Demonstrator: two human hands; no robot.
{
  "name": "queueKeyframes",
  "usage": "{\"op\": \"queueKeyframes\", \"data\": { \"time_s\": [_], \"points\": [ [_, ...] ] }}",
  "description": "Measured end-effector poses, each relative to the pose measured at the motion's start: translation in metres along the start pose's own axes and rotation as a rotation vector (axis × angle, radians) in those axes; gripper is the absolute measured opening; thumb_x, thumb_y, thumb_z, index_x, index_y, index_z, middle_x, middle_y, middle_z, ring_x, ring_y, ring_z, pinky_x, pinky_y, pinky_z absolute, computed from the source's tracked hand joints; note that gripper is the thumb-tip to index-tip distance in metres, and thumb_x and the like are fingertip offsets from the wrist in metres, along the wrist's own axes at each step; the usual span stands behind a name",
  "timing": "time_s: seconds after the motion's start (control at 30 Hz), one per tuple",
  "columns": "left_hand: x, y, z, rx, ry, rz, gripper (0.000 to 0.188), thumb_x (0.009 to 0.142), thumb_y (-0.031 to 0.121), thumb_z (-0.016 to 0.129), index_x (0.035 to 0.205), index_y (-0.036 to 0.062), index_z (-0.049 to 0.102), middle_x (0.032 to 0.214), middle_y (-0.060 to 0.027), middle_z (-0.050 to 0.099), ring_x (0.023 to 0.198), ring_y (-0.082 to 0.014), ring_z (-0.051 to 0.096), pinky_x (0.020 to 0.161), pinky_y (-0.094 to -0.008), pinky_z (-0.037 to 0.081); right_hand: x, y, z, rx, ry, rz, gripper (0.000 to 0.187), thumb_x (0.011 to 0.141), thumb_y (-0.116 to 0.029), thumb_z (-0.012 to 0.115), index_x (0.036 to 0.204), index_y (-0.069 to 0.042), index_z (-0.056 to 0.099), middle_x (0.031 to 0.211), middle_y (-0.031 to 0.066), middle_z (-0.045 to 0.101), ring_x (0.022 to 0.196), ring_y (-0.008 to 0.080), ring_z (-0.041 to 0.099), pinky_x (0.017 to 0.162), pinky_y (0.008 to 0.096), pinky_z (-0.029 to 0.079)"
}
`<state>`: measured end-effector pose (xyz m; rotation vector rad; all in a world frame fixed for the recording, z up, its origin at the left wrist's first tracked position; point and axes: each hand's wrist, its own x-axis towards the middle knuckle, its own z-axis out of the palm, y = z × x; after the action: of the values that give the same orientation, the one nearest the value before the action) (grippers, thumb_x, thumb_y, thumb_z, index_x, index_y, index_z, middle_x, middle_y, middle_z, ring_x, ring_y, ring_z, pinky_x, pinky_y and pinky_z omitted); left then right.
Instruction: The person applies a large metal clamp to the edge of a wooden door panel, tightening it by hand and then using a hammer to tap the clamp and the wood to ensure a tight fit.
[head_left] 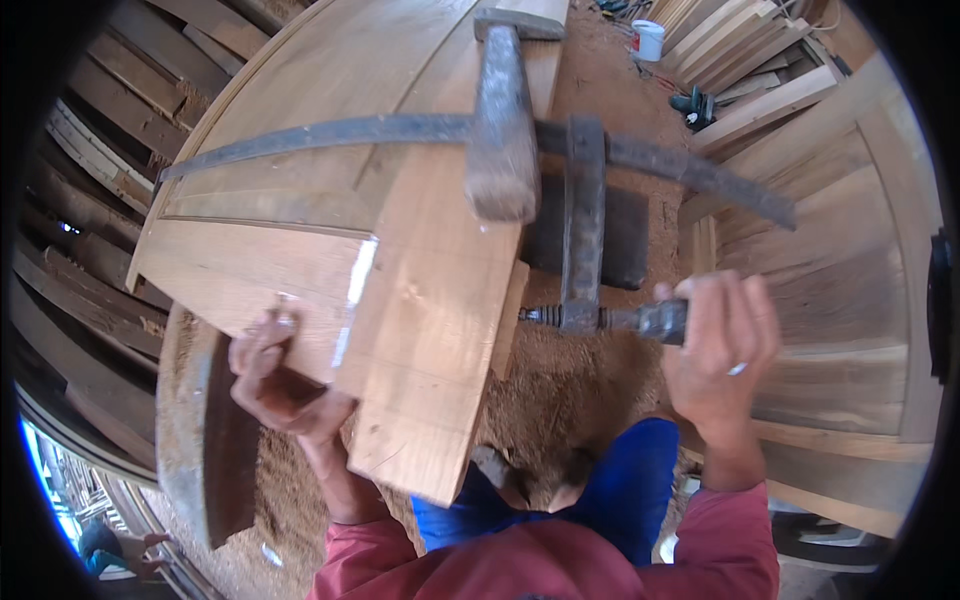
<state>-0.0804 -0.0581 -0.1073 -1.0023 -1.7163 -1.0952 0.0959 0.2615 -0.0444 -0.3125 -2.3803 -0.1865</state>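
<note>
A wooden door (440,275) with a recessed panel stretches away in front of me. White glue (355,290) lies along a joint between its boards. A long metal bar clamp (585,215) spans the door, and its screw end stands just off the right edge. My right hand (720,345) is wrapped round the clamp's screw handle (662,321). At the door's near left edge is my left hand (290,370), blurred, its fingers half curled and apart from the thumb; I see nothing in it. A hammer (503,120) with a thick wooden handle rests across the door and clamp bar.
Another panelled door (830,290) stands at the right. Stacked dark planks (90,270) fill the left side, beside a thick timber block (195,430). Cut boards (735,50), a white bucket (648,40) and a green power tool (692,105) are at the far right. Sawdust covers the floor.
</note>
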Motion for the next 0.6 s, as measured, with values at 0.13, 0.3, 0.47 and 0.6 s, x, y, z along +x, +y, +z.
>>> {"op": "queueKeyframes", "data": {
  "time_s": [0.13,0.3,0.47,0.6],
  "points": [
    [0.028,0.025,-0.036,0.132,-0.305,-0.286,0.068,0.057,0.003,0.088,0.113,0.0092,0.050,0.118,-0.0099,0.064,0.118,-0.0335,0.056,0.105,-0.0469,0.044,0.026,0.007,-0.029,0.124,-0.312,-0.061,0.021,0.071,-0.006,0.074,0.079,-0.009,0.055,0.074,0.0083,0.059,0.070,0.0283,0.056,0.060,0.0414,0.047],
    [0.095,0.049,-0.054,0.004,-0.629,-0.456,0.051,0.072,0.002,0.068,0.121,0.0075,0.055,0.130,-0.0123,0.062,0.129,-0.0365,0.052,0.111,-0.0512,0.036,0.053,0.023,-0.057,0.273,-0.743,0.046,0.028,0.075,-0.013,0.078,0.092,-0.005,0.058,0.084,0.0152,0.065,0.081,0.0392,0.063,0.070,0.0473,0.049],
    [0.107,0.094,-0.071,-0.281,-0.379,-0.989,0.021,0.086,0.007,0.065,0.106,0.0038,0.061,0.101,-0.0120,0.067,0.098,-0.0223,0.063,0.087,-0.0385,0.051,0.093,0.041,-0.046,0.428,-1.277,0.090,0.036,0.080,-0.029,0.078,0.098,-0.004,0.060,0.097,0.0214,0.070,0.095,0.0421,0.067,0.080,0.0524,0.052],
    [0.093,0.174,-0.058,-0.856,-0.644,-1.558,0.019,0.092,0.009,0.070,0.108,0.0037,0.061,0.101,-0.0081,0.066,0.096,-0.0150,0.062,0.084,-0.0293,0.052,0.103,0.046,-0.039,0.399,-1.459,0.081,0.047,0.077,-0.036,0.079,0.108,-0.005,0.063,0.097,0.0207,0.071,0.094,0.0376,0.068,0.081,0.0481,0.051]
  ]
}}
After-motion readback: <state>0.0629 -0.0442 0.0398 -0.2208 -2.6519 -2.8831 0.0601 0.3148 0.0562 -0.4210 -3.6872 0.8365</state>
